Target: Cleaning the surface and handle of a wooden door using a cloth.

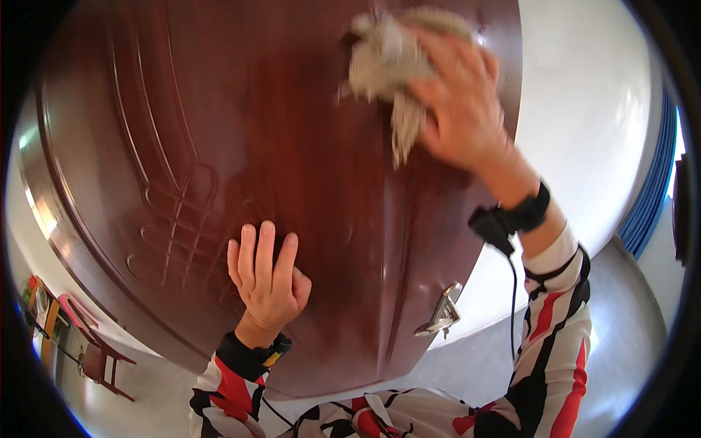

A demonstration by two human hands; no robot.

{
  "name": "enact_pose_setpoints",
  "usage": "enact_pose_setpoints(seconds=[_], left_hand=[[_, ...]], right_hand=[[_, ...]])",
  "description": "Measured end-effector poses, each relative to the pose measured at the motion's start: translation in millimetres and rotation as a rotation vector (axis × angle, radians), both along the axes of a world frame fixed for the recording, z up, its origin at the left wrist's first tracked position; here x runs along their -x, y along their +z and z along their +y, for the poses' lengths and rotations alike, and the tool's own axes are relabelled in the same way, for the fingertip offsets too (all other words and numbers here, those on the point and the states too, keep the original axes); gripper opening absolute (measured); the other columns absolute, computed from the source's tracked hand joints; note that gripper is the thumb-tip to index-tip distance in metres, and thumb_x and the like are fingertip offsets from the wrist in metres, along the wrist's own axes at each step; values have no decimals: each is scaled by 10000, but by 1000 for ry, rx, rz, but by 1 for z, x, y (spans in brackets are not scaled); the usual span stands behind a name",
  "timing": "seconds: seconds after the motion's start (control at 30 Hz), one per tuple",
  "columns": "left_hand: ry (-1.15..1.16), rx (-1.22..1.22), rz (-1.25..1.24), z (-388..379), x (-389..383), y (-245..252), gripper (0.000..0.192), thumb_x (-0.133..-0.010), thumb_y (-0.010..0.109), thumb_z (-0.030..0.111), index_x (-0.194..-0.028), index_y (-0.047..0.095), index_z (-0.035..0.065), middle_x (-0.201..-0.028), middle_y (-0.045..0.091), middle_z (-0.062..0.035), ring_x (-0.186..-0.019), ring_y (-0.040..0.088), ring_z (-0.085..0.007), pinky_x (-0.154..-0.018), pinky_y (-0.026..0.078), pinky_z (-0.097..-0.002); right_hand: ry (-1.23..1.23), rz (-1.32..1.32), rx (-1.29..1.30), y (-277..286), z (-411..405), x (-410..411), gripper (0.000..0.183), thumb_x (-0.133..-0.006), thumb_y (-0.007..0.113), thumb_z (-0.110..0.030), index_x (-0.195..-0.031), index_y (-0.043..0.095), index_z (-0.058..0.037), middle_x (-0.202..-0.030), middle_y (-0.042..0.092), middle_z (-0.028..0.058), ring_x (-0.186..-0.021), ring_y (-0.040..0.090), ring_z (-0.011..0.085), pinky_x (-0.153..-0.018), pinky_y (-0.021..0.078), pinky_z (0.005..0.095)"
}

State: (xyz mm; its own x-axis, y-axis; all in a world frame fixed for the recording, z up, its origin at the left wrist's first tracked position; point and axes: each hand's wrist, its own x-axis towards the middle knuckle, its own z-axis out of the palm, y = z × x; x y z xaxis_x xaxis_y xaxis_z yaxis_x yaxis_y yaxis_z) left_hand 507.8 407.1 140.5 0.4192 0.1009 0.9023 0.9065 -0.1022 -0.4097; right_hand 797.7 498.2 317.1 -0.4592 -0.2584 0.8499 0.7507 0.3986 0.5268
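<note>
A dark reddish-brown door (328,191) with carved grooves fills the middle of the view. My right hand (460,98) is raised at the door's upper right, its fingers on a crumpled beige cloth (383,60) that lies against the surface; hand and cloth are blurred. Lower down, left of centre, my left hand (271,279) rests on the door with fingers apart and nothing in it. A metal door handle (442,315), with a key in its lock below the lever, is at the lower right of the door.
White wall (580,120) stands right of the door, with a blue curtain (649,180) beyond. At lower left are a brown chair (97,358) and a table edge (50,323) with things on it. A black cable (513,306) hangs from the right wrist strap. Grey floor shows below.
</note>
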Motion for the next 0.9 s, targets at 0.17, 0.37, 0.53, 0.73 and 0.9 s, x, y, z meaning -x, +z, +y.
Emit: enact_pose_setpoints(seconds=[0.17, 0.37, 0.53, 0.73, 0.9], left_hand=[[33, -5, -7, -1, 4, 1, 398, -897, 455, 146, -1249, 568, 0, -1383, 491, -257, -1324, 413, -437, -1113, 275, -557], [-40, 22, -3, -1, -3, 3, 463, -793, 511, 66, -1249, 560, 3, -1378, 490, -250, -1326, 406, -434, -1112, 274, -563], [-62, 7, -25, -5, 1, 5, 490, -728, 524, 35, -1211, 603, 9, -1388, 490, -226, -1341, 400, -413, -1114, 279, -553], [-66, -1, -35, -5, 0, 4, 506, -753, 519, 45, -1256, 582, 34, -1390, 498, -213, -1330, 422, -408, -1114, 284, -547], [-75, -3, -42, -4, 1, 7, 466, -789, 515, 72, -1246, 602, 60, -1393, 508, -190, -1339, 423, -384, -1122, 286, -520]], right_hand=[[18, 430, -98, 105, 5, -23, 319, -915, 485, -201, -1189, 628, -121, -1251, 591, 140, -1203, 507, 358, -1036, 377, 449], [100, 523, -24, 60, 58, -66, 489, -956, 461, -382, -1323, 559, -73, -1397, 463, 272, -1313, 383, 457, -1086, 319, 514], [-55, 177, -27, -13, 5, 9, 339, -815, 647, -246, -1137, 671, -141, -1415, 472, 177, -1269, 460, 366, -1090, 274, 541], [-59, 111, -136, 96, 14, 19, 423, -771, 619, -218, -1188, 626, -148, -1364, 513, 119, -1270, 455, 307, -1090, 279, 517], [114, 211, -216, 197, -15, 42, 327, -922, 461, -216, -1193, 619, -124, -1217, 615, 137, -1218, 494, 380, -1051, 362, 456]])
